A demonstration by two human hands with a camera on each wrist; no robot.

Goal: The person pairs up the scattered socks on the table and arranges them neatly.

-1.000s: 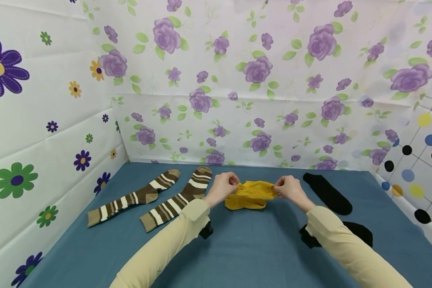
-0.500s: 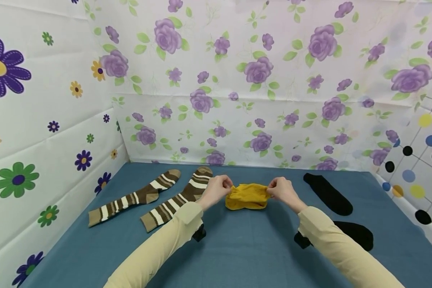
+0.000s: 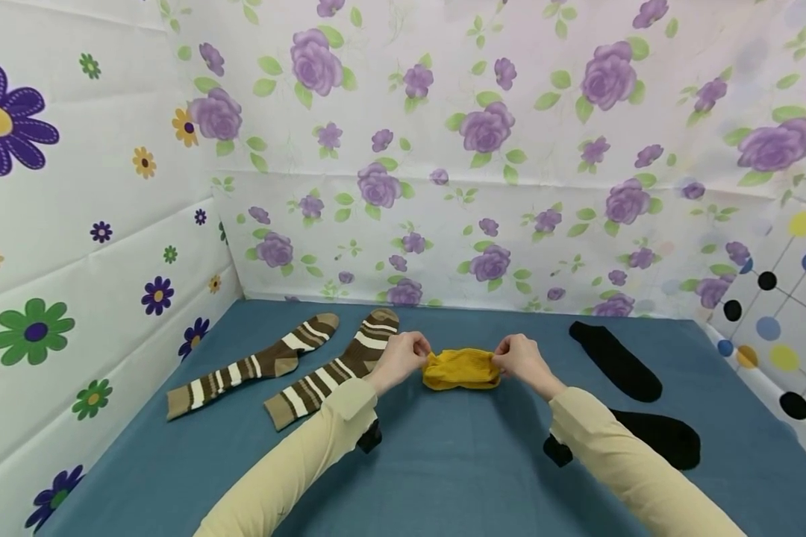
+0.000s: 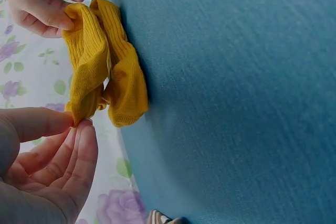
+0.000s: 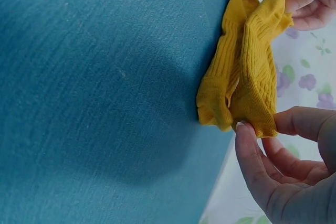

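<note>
Two ribbed yellow socks are at the middle of the blue table. My left hand (image 3: 401, 359) pinches one end of a yellow sock (image 3: 461, 365) between thumb and fingertips. At its other end, my right hand (image 3: 525, 364) pinches it the same way. The held sock (image 4: 86, 51) is stretched between the hands, close over the second yellow sock (image 4: 130, 95), which rests on the table along it. In the right wrist view the held sock (image 5: 258, 66) partly hides the second sock (image 5: 216, 90).
Two brown, white and tan striped socks (image 3: 255, 368) (image 3: 336, 371) lie on the left of the blue table (image 3: 457, 477). Black socks (image 3: 616, 362) (image 3: 665, 438) lie on the right, the nearer partly behind the right sleeve. Flowered cloth walls (image 3: 376, 224) stand behind and left.
Both hands have lowered the held yellow sock toward the other one and come a little closer together. The striped and black socks have stayed put.
</note>
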